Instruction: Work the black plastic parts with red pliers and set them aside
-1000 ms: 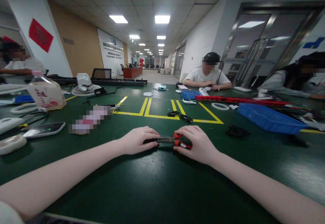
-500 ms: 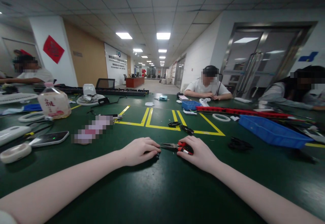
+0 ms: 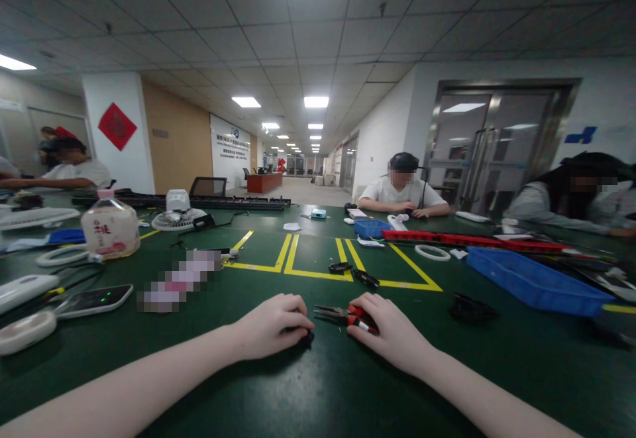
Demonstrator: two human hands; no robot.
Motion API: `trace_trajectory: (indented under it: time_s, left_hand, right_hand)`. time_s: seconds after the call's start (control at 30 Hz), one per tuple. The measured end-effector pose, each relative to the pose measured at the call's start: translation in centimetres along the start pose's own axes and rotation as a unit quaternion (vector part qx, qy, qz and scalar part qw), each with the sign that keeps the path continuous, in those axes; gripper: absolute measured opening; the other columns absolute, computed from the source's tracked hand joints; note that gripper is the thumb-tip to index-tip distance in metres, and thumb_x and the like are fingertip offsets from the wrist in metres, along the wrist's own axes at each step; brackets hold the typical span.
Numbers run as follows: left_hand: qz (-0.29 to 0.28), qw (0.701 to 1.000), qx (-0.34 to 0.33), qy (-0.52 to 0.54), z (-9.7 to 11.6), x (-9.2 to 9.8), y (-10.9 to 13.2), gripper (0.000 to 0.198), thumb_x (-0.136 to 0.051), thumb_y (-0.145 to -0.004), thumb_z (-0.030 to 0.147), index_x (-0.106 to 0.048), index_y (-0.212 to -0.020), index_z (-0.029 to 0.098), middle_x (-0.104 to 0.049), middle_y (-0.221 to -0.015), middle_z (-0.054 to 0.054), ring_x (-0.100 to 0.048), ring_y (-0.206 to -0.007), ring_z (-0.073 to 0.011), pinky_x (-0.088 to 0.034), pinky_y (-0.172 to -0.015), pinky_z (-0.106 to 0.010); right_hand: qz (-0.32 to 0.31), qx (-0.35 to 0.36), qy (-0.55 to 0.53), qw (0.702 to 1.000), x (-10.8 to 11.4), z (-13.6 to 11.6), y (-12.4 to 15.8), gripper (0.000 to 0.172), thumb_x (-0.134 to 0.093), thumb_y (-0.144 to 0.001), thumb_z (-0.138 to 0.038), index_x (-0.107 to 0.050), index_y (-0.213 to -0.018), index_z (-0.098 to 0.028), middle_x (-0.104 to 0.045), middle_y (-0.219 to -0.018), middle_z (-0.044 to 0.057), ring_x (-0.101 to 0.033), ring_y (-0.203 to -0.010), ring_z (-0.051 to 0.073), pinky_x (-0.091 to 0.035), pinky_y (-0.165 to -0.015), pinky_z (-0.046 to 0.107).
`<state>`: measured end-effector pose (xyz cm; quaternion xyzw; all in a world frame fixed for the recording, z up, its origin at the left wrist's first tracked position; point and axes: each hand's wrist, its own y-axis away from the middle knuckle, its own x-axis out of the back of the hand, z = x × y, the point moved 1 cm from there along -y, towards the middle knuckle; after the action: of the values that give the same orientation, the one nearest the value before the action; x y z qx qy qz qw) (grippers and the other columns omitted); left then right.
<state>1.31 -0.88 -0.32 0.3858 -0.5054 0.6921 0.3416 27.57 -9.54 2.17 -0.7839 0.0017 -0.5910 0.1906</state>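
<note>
My right hand is closed round the red and black handles of a pair of pliers, whose metal jaws point left and look slightly parted. Facing the jaws, my left hand is closed, thumb and fingers together, over a small black piece that mostly hides beneath it. The piece's kind cannot be made out. A narrow gap separates the plier tips from my left fingertips. Two small black parts lie on the green table just beyond my hands, by the yellow tape lines.
To the right stand a blue tray and a black part. A bottle, a phone and a small white fan are on the left. Across the table sits a person; others sit at both sides.
The view has tilted up, so everything sits lower in the picture. The plier jaws look a little wider apart. Both hands keep their holds and nearly the same places on the table.
</note>
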Motion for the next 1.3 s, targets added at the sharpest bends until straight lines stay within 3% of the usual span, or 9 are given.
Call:
trace_trajectory:
  time_s: [0.37,0.63,0.8,0.97,1.1,1.3]
  left_hand:
    - [0.005,1.000,-0.005,-0.009,-0.3,-0.3,-0.1,0.023,-0.052,-0.098,0.026,-0.069,-0.113,0.024,-0.065,-0.099,-0.005,-0.060,-0.093,-0.0179,-0.046,-0.085,-0.029]
    - [0.013,1.000,-0.014,0.014,-0.2,-0.1,-0.1,0.020,-0.052,-0.099,0.025,-0.069,-0.111,0.024,-0.066,-0.101,-0.004,-0.061,-0.099,-0.0172,-0.044,-0.098,-0.032]
    - [0.019,0.998,0.003,0.056,-0.4,-0.1,-0.3,0.017,-0.058,-0.096,0.022,-0.069,-0.109,0.024,-0.069,-0.099,-0.002,-0.063,-0.096,-0.0157,-0.042,-0.102,-0.034]
    - [0.032,0.997,0.022,0.067,-0.9,-0.2,-0.2,0.018,-0.061,-0.092,0.017,-0.070,-0.106,0.024,-0.069,-0.096,-0.001,-0.064,-0.096,-0.0158,-0.038,-0.106,-0.038]
    - [0.026,0.996,0.030,0.077,-1.1,-0.2,-0.2,0.018,-0.059,-0.093,0.018,-0.069,-0.106,0.024,-0.069,-0.097,-0.001,-0.064,-0.097,-0.0160,-0.038,-0.107,-0.039]
    - [0.029,0.995,0.036,0.088,-1.2,0.0,-0.2,0.020,-0.055,-0.095,0.016,-0.069,-0.106,0.025,-0.070,-0.097,-0.001,-0.064,-0.097,-0.0160,-0.038,-0.107,-0.039]
  right_hand:
    - [-0.009,-0.004,0.007,1.000,0.0,-0.1,-0.1,0.031,-0.061,-0.087,-0.045,-0.065,-0.109,-0.023,-0.068,-0.107,0.009,-0.064,-0.098,0.027,-0.051,-0.086,0.045]
    - [-0.014,-0.005,0.021,1.000,0.1,-0.1,-0.2,0.034,-0.059,-0.088,-0.048,-0.066,-0.111,-0.023,-0.069,-0.109,0.009,-0.065,-0.099,0.027,-0.050,-0.087,0.047]
    - [-0.011,-0.019,0.051,0.998,1.2,0.5,-0.2,0.051,-0.065,-0.080,-0.056,-0.065,-0.119,-0.023,-0.069,-0.118,0.012,-0.063,-0.109,0.033,-0.046,-0.095,0.054]
    - [-0.032,-0.053,0.070,0.996,2.7,2.2,-0.1,0.059,-0.072,-0.069,-0.061,-0.071,-0.113,-0.023,-0.071,-0.116,0.015,-0.067,-0.101,0.037,-0.051,-0.085,0.055]
    - [-0.057,-0.063,0.053,0.995,3.6,3.1,0.3,0.067,-0.080,-0.060,-0.054,-0.069,-0.118,-0.023,-0.071,-0.116,0.013,-0.069,-0.100,0.036,-0.055,-0.084,0.049]
    - [-0.043,-0.069,0.020,0.996,3.6,2.8,0.3,0.063,-0.078,-0.063,-0.043,-0.066,-0.121,-0.021,-0.068,-0.121,0.012,-0.067,-0.108,0.033,-0.055,-0.090,0.045]
